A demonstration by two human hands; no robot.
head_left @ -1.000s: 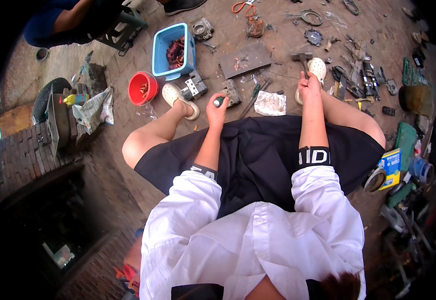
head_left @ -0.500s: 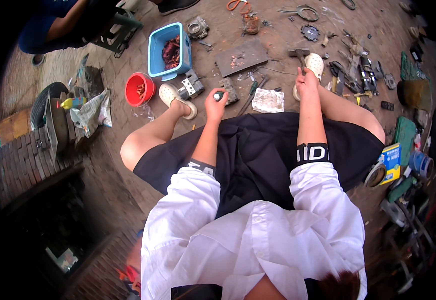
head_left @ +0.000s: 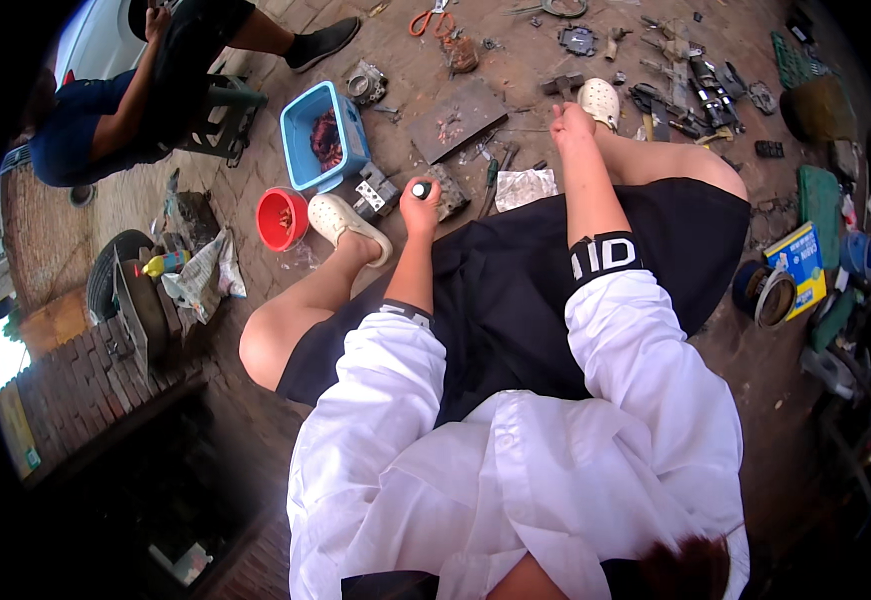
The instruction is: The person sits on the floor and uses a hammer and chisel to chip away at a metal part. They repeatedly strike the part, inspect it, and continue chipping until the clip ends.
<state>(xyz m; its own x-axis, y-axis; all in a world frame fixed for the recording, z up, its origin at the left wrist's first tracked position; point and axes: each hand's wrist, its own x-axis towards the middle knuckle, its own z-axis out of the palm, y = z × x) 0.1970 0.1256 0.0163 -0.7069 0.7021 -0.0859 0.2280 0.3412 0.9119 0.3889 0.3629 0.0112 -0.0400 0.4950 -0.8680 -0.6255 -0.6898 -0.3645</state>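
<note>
My left hand [head_left: 419,211] is closed round a dark screwdriver-like handle [head_left: 421,189] with a pale round end. Its shaft is hidden below my fist, which stands over or beside a grey metal block [head_left: 449,193]. Farther right, my right hand [head_left: 573,124] grips a hammer [head_left: 563,86]; the head points away from me near my right shoe, and its handle looks foreshortened. Between my hands, green-handled screwdrivers [head_left: 493,172] lie on the ground by a crumpled pale sheet [head_left: 527,188]. A flat metal plate [head_left: 459,119] with small reddish bits lies beyond them.
A blue tub [head_left: 291,122] holding reddish metal scraps and a red bucket [head_left: 274,208] stand at left. Metal parts [head_left: 706,85] litter the right side, with a blue-yellow box [head_left: 802,262] and tins nearer. Another person [head_left: 106,135] sits at the upper left beside a green stool [head_left: 218,125].
My view has swung, bringing more of the seated person into sight. The hammer handle looks shorter, and my right hand is slightly farther left of my shoe. Both hands keep their holds.
</note>
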